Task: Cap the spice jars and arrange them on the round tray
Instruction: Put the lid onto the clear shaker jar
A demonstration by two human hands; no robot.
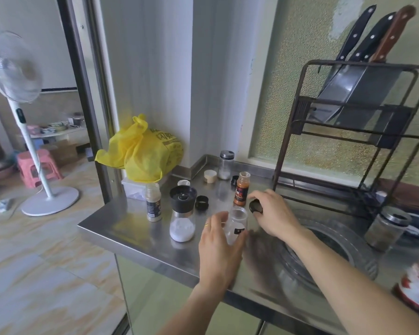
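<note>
My left hand (219, 247) grips an uncapped clear jar (237, 222) with a small black label, standing on the steel counter (131, 226). My right hand (273, 213) holds a black cap (255, 206) just to the right of the jar's mouth. Behind them stands an open orange spice jar (242, 189). To the left are a white-powder jar with a black grinder top (182, 213), an open pale spice bottle (153, 201) and a loose black ring cap (201, 202). The round metal tray (344, 240) lies to the right and carries a dark-lidded glass jar (386, 228).
A capped glass jar (225, 164), a wooden lid (210, 176), a small white cap (183, 183) and a small black cap (235, 180) sit near the back wall. A yellow bag (143, 151) fills the back left corner. A knife rack (353, 131) stands behind the tray.
</note>
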